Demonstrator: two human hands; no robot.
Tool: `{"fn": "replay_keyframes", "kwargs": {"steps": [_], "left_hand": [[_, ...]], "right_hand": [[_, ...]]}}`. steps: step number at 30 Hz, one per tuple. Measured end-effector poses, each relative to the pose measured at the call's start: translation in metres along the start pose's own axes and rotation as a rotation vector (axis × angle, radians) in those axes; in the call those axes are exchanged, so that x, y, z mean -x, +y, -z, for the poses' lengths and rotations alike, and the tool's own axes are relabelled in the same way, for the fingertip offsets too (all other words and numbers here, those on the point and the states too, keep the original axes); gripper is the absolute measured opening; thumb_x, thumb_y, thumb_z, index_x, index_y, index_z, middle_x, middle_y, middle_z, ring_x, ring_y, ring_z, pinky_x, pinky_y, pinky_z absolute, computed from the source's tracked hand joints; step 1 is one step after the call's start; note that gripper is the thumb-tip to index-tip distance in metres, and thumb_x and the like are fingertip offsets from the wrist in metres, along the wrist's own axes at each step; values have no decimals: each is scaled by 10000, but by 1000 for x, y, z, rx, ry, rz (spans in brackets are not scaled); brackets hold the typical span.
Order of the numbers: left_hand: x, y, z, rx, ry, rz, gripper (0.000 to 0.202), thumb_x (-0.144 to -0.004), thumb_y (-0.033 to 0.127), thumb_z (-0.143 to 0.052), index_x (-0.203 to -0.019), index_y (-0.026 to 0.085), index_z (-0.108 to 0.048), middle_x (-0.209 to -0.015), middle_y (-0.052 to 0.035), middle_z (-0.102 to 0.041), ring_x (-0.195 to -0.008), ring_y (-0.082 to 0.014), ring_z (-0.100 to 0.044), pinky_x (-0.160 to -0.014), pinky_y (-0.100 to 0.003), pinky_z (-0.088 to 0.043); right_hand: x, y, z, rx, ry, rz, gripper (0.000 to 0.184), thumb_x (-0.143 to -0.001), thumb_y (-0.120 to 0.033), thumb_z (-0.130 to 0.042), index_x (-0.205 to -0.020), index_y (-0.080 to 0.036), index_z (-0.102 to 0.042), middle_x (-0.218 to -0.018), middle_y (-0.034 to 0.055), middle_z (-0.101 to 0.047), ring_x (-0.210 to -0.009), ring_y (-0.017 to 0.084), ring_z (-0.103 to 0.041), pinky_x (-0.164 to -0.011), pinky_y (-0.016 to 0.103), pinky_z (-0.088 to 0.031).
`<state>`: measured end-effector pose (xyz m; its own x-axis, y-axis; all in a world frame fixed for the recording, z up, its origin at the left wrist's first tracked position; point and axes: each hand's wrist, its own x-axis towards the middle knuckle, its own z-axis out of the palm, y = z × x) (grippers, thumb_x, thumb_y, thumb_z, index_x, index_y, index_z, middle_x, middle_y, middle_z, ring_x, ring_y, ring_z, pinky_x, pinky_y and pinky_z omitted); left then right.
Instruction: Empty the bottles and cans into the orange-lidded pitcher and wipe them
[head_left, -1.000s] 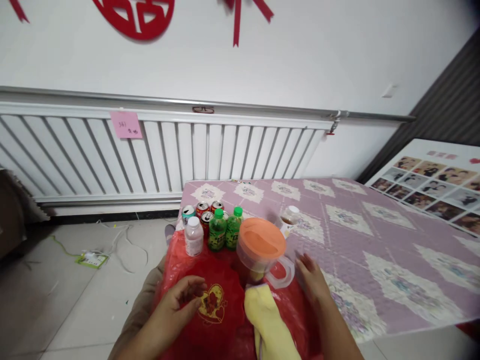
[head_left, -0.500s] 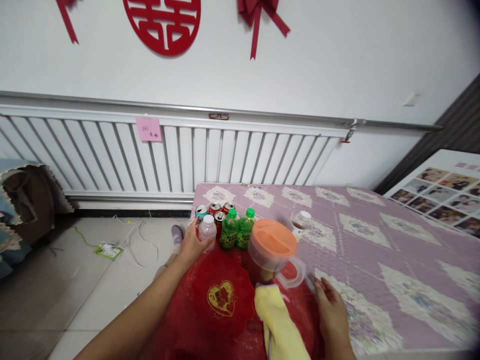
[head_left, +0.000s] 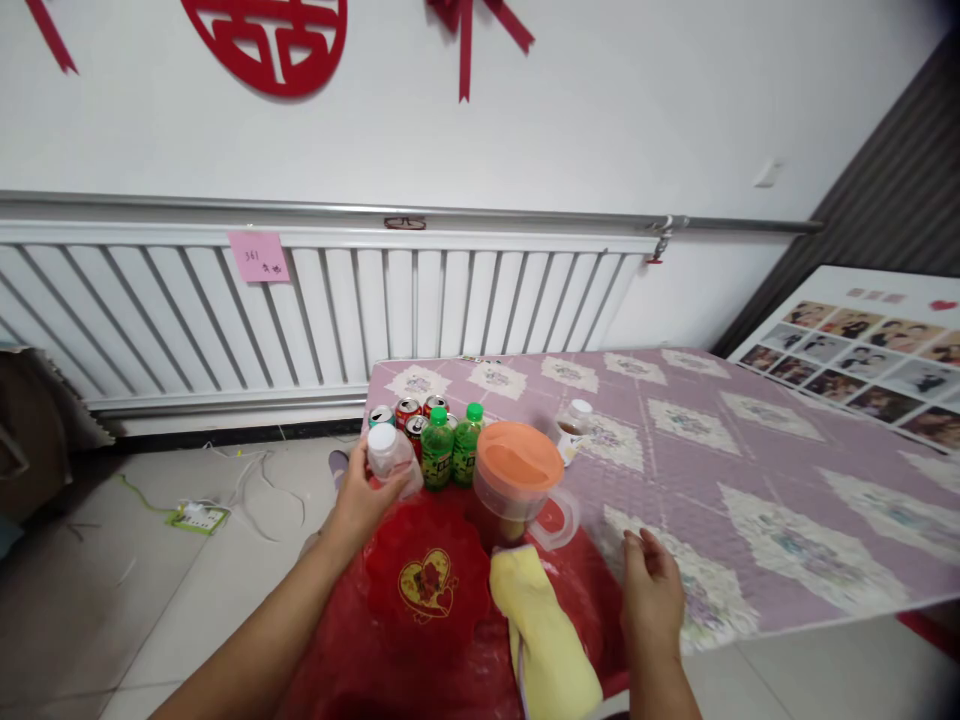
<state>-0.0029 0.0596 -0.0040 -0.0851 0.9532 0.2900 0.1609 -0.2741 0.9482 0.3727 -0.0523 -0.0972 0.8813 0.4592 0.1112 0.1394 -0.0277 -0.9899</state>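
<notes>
Right now we have the white-capped bottle (head_left: 391, 462) in our left hand (head_left: 363, 502): that grip is closed around its side, thumb toward us, and the bottle leans with its cap to the left, at the left back corner of the red-covered surface (head_left: 337, 645). Whether its base touches the surface we cannot tell. We judge the step in hand to be taking hold of this bottle and tipping it; any further move calls for a firm grip and a path clear of the two green bottles (head_left: 437, 460) just beside it. Our right hand (head_left: 654, 592) has a loosely curled, half-open grip with nothing visible in it, near the right edge. Dark labels on the green bottles carry pale characters too small for us to read, and we cannot make out brands on the drink cans (head_left: 408, 410) behind. Next along stands the pitcher with an orange lid (head_left: 519, 460), with the yellow cloth (head_left: 544, 635) in front of it; left of the cloth lies the red tray (head_left: 466, 545), printed with a gold heart. Beyond, on the radiator (head_left: 450, 300), a pink note (head_left: 259, 257) reads "361" over characters we cannot decipher, and on the wall we see part of a red cut-out character (head_left: 281, 78).
</notes>
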Motion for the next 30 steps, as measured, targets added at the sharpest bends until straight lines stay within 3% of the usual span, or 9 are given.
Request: {"fn": "replay_keyframes", "kwargs": {"steps": [3,5,11,13,15,17,20,24,30], "left_hand": [[37,20,0,-43,-137,5,698,-708,357,-779,-1314,195,-472,-1261,-110,-616,-1159,-284,-608,-1005,-401,-495],[59,23,-3,-97,-217,21,710,-691,343,-797,-1312,198,-486,-1265,-107,-623,-1178,-298,-608,-1035,-419,-486],[93,2,-12,-263,-336,-176,654,-659,238,-782,-1276,213,-566,-1333,-127,-596,-1292,-341,-533,-1131,-486,-417],[98,-3,-14,-314,-371,-238,656,-684,204,-757,-1306,231,-551,-1358,-117,-578,-1313,-317,-514,-1141,-470,-408],[101,-6,-16,-375,-383,-294,646,-713,181,-727,-1326,239,-534,-1363,-109,-565,-1309,-290,-510,-1137,-455,-413],[104,-7,-19,-452,-395,-337,633,-731,164,-705,-1333,242,-524,-1349,-103,-562,-1290,-275,-513,-1119,-453,-426],[106,-6,-23,-576,-412,-369,624,-737,146,-691,-1331,252,-531,-1320,-100,-566,-1247,-273,-525,-1083,-460,-445],[104,-2,-26,-704,-429,-400,603,-739,140,-682,-1317,260,-558,-1275,-105,-570,-1173,-282,-545,-1013,-454,-467],[102,2,-29,-836,-427,-486,587,-739,104,-646,-1295,284,-582,-1213,-102,-583,-1121,-302,-539,-1002,-512,-424]], "right_hand": [[7,-11,3,-13,62,71,600,-815,-541,-605,-1283,-167,-573,-1140,112,-684,-1114,265,-637,-1048,433,-438],[15,-20,4,6,101,145,557,-828,-532,-599,-1256,-176,-582,-1073,93,-687,-1046,247,-650,-1003,418,-459],[70,-58,6,69,81,392,372,-879,-496,-580,-1071,-183,-635,-998,103,-674,-878,232,-642,-835,376,-507],[94,-71,4,51,2,542,267,-900,-430,-590,-1015,-195,-643,-923,85,-679,-821,212,-645,-778,343,-518],[115,-82,-2,56,-218,702,247,-912,-403,-594,-1059,-211,-650,-804,37,-658,-708,181,-630,-684,308,-525],[133,-89,-9,75,-490,797,367,-895,-465,-609,-1158,-210,-636,-766,19,-645,-652,177,-619,-617,301,-529],[147,-89,-20,146,-684,769,455,-876,-510,-625,-1214,-205,-628,-899,62,-710,-736,203,-672,-640,311,-560],[150,-76,-25,230,-700,621,367,-913,-454,-575,-1156,-197,-673,-979,89,-750,-837,226,-715,-747,330,-585],[148,-68,-24,197,-731,478,396,-888,-434,-582,-1181,-181,-667,-1135,114,-737,-1013,252,-705,-888,360,-568]]}}
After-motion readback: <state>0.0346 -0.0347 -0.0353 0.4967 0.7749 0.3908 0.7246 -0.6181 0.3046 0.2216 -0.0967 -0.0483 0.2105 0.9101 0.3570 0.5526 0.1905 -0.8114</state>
